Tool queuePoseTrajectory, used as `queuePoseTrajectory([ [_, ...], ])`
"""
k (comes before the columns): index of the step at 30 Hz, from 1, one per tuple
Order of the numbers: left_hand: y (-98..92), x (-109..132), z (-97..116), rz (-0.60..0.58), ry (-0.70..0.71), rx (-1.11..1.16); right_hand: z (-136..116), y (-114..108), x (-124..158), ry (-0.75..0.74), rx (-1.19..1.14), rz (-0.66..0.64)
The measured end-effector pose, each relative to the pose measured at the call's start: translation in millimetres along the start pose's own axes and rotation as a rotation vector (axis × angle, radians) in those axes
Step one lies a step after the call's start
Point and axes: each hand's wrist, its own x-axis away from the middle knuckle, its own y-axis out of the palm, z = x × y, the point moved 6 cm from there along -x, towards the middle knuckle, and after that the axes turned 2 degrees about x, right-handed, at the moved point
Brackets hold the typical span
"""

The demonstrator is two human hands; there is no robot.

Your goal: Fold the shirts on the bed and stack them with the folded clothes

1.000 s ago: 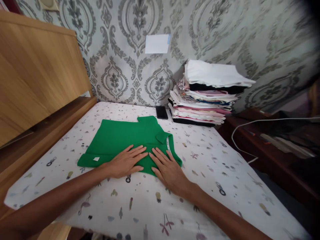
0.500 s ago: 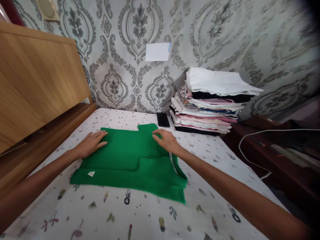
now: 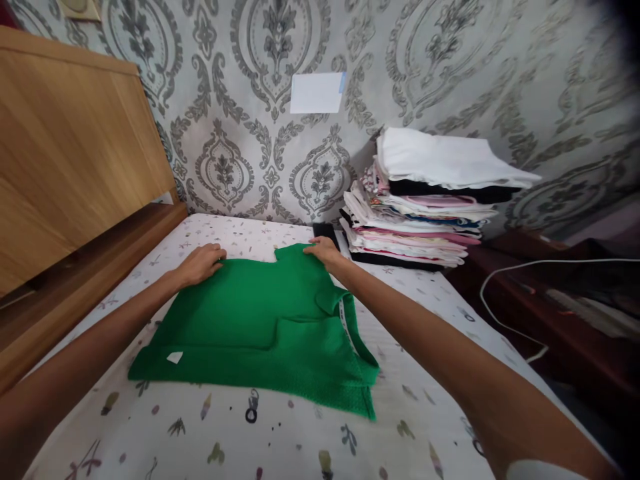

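A green shirt (image 3: 245,307) lies partly folded on the patterned bed sheet (image 3: 280,447), its collar toward the right and a small white tag near its lower left. At the shirt's far left corner my left hand (image 3: 201,265) has its fingers curled over the edge, pinching the cloth. My right hand (image 3: 324,252) grips the far sleeve edge between thumb and fingers, close to a black phone (image 3: 324,231) that it partly covers.
Beyond my right hand rises a tall stack of folded clothes (image 3: 415,227), a white one on top. A wooden cabinet (image 3: 75,147) borders the left side. On the right, a white cable (image 3: 493,273) hangs by dark red furniture. Patterned wallpaper closes off the back.
Both hands have moved to the far edge of the shirt and closed on it, the left from lying flat on the cloth. The far edge looks slightly lifted.
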Motion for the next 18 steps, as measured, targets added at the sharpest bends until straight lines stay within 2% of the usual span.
queuePoseTrajectory([
  [2, -11.7, 13.0, 7.4, 0.076, 0.016, -0.007, -5.4, -14.2, 15.4, -0.102, -0.097, 0.01],
  [5, -21.0, 38.9, 18.2, 0.169, 0.053, -0.032, -14.1, -37.8, 57.6, -0.464, -0.211, -0.046],
  [7, -18.2, 56.2, 23.4, 0.17, 0.087, -0.057, -12.4, -49.6, 95.7, -0.728, -0.139, -0.078],
  [9, -10.9, 69.2, 27.0, 0.112, 0.106, -0.072, -1.4, -50.8, 129.9, -0.877, 0.065, -0.109],
  [12, -6.5, 75.5, 35.6, 0.02, 0.094, -0.063, 19.2, -40.0, 162.1, -0.942, 0.308, -0.181],
  [14, -12.2, 70.4, 50.3, 0.007, 0.088, -0.026, 27.9, -35.4, 169.4, -0.918, 0.345, -0.169],
  [18, -21.2, 47.0, 105.0, -0.031, 0.17, 0.098, 29.9, -32.6, 163.5, -0.803, 0.35, -0.126],
])
